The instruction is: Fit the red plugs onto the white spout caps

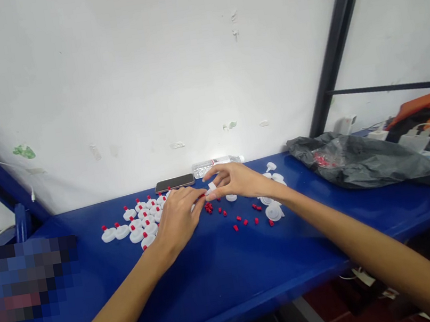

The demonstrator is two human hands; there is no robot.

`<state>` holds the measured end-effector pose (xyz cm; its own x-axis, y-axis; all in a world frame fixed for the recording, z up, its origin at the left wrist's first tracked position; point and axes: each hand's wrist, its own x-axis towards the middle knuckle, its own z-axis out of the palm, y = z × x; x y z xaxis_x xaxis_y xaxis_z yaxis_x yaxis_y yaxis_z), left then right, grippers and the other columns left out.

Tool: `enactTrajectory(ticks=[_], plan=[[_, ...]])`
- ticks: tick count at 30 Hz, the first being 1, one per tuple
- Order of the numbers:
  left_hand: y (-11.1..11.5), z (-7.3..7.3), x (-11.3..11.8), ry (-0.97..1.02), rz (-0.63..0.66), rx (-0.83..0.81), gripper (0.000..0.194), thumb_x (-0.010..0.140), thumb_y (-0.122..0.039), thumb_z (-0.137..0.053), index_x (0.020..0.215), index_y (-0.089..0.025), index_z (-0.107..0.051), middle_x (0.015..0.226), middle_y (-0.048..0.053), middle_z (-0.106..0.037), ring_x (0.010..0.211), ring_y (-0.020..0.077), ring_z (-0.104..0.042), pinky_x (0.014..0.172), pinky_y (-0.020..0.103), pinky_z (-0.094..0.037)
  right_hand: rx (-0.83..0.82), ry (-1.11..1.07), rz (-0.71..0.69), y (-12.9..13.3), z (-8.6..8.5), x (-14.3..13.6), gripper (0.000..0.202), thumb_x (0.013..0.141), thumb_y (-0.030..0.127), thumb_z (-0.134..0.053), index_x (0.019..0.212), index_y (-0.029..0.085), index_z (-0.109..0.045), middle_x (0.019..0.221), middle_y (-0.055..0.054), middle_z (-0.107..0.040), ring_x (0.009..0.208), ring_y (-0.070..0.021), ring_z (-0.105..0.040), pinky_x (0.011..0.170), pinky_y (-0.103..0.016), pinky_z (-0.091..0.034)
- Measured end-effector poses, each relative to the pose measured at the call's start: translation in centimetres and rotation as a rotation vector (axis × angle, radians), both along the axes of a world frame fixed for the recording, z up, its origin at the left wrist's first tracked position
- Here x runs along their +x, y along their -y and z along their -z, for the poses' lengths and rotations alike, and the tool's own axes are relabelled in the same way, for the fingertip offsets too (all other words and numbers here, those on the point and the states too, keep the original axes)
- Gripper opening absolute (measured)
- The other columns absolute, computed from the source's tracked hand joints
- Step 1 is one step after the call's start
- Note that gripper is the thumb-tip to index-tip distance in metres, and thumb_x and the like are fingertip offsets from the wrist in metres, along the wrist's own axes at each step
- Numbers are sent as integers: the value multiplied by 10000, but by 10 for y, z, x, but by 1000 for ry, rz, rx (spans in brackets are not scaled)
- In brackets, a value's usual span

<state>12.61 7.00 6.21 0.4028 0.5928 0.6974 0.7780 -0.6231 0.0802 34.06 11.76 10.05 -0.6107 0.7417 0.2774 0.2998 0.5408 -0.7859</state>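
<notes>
White cap [212, 186], just one, sits between two hands [179, 210] [236, 179] near one phone [174, 183].

A glossy blue table [233, 282] carries everything, and a dark phone [174, 183] lies flat near its back edge. Just beside the phone, to the right, a clear plastic bottle [203, 170] rests on its side. In front of the phone and to its left sits a close cluster of white lids with red tips [136, 234]. In front and to the right of the phone, small red caps [246, 222] lie scattered; farther right are white lids without red tips [273, 212], partly hidden. Well to the phone's right spreads a crumpled dark plastic bag [365, 166].
</notes>
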Motion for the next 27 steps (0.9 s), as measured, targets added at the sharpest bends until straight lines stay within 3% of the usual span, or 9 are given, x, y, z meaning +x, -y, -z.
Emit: enactTrajectory(ticks=[3,9,16,27], plan=[[0,-1,0,5,-66,-14,194,959,-264,-580,1084,-190,-708,968,65,-763,874,237,-683,799,381,-482,25,-31,-26,0,0,-1,397,689,441,-842,985,203,-730,847,-49,-737,846,-210,-704,774,-338,-561],[3,-3,0,-108,-97,-109,299,1012,-280,-453,873,-187,-700,823,59,-738,778,217,-669,722,334,-459,57,-103,-61,6,-1,-2,382,673,376,-858,990,202,-735,856,-36,-755,839,-202,-716,792,-350,-576],[9,-1,-5,-221,-89,66,335,977,-187,-450,693,-184,-627,636,36,-652,620,184,-580,624,316,-373,62,-107,-61,9,4,-10,398,647,381,-875,978,196,-752,884,-48,-766,878,-217,-722,839,-376,-580],[11,0,-6,-344,-177,180,283,869,-91,-466,658,-183,-631,595,32,-632,573,185,-559,572,324,-339,-62,-134,-15,15,10,-17,360,632,322,-882,943,194,-752,872,-56,-770,879,-224,-728,794,-354,-582]])
